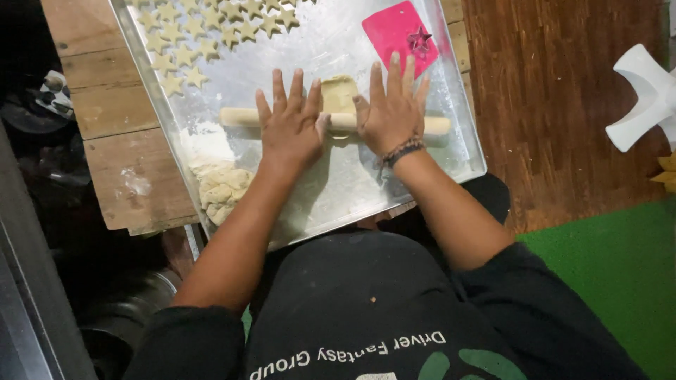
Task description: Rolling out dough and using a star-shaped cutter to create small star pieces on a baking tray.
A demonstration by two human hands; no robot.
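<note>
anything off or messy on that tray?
Nothing damaged. Loose flour is spilled on the metal tray beside a rough dough lump. Both hands, left and right, press flat on the rolling pin. Star cutouts sit tidy.

No packages, labels, signs or screens show on the tray or the wooden table. The only lettering in view is a curved line of pale printed text (348,350) on the person's black shirt, at the bottom edge, with what seem to be green rounded shapes (468,366) beside it.
</note>
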